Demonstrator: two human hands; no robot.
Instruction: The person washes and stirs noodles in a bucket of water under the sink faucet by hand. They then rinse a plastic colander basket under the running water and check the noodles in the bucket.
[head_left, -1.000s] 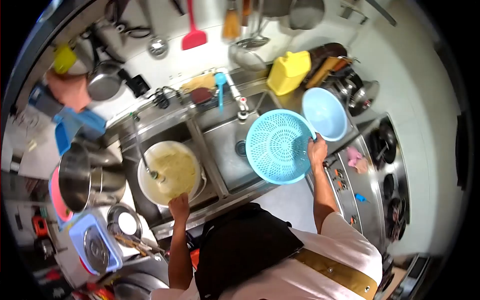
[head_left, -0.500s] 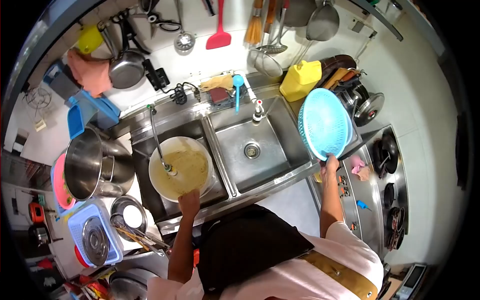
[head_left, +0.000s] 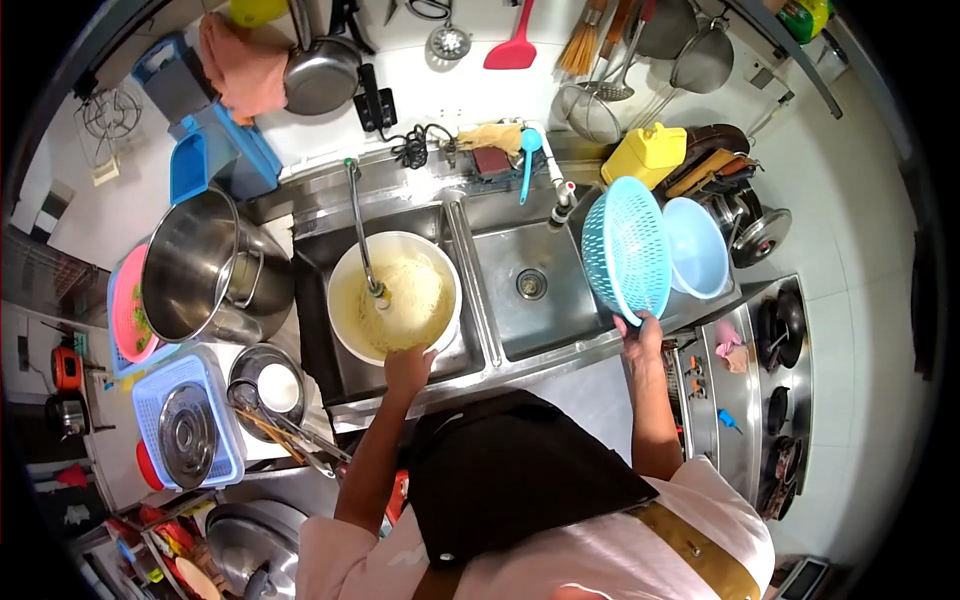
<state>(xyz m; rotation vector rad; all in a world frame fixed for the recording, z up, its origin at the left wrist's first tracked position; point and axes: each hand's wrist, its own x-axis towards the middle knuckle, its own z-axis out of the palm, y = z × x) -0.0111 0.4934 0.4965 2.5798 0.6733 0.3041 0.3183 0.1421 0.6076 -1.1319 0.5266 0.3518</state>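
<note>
Left hand [head_left: 408,371] sits on the near rim of the white tub [head_left: 340,288], in the left basin [head_left: 316,345], left of centre; fingers hidden, we can't tell if it grips. Right hand [head_left: 643,336] grips the rim of the blue colander [head_left: 642,250], right of centre. Best we steady the tub under the tap [head_left: 361,220] and pinch the colander firmly. Tub: round, pale yellowish contents [head_left: 420,305]; colander: slotted, tilted on edge.

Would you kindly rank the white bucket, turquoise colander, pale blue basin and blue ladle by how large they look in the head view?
Largest to smallest, as they appear:
1. White bucket
2. Turquoise colander
3. Pale blue basin, slightly overlapped by the colander
4. Blue ladle
</note>
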